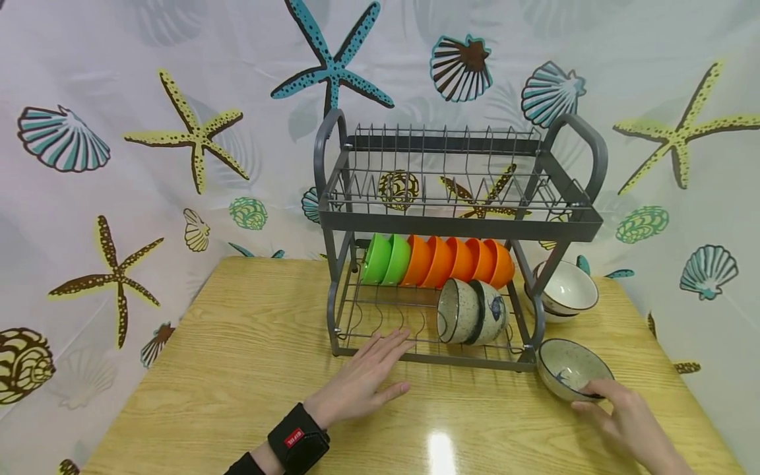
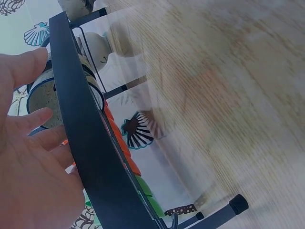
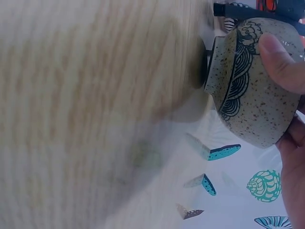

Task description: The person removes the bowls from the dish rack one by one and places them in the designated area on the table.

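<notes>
At the right of the rack, a speckled ceramic bowl (image 1: 567, 363) with a dark rim stands upright near the rack's front corner. My right hand (image 1: 629, 422) pinches its near rim; in the right wrist view the thumb (image 3: 279, 57) presses the outer wall, which bears a dark wave pattern (image 3: 240, 71). My left hand (image 1: 368, 379), fingers extended, reaches to the front bar of the dish rack (image 1: 427, 359) and holds nothing. Two similar bowls (image 1: 457, 311) stand on edge, nested, at the right of the lower tier. Behind them is a row of green bowls (image 1: 386, 259) and orange bowls (image 1: 454, 262).
The rack's upper wire tier (image 1: 451, 181) spans above the bowls, with curved handles at both ends. Stacked white-lined bowls (image 1: 570, 288) stand behind the rack's right side. A wooden table (image 1: 249, 323) lies beneath, and a patterned cloth (image 1: 77, 198) hangs behind and at the sides.
</notes>
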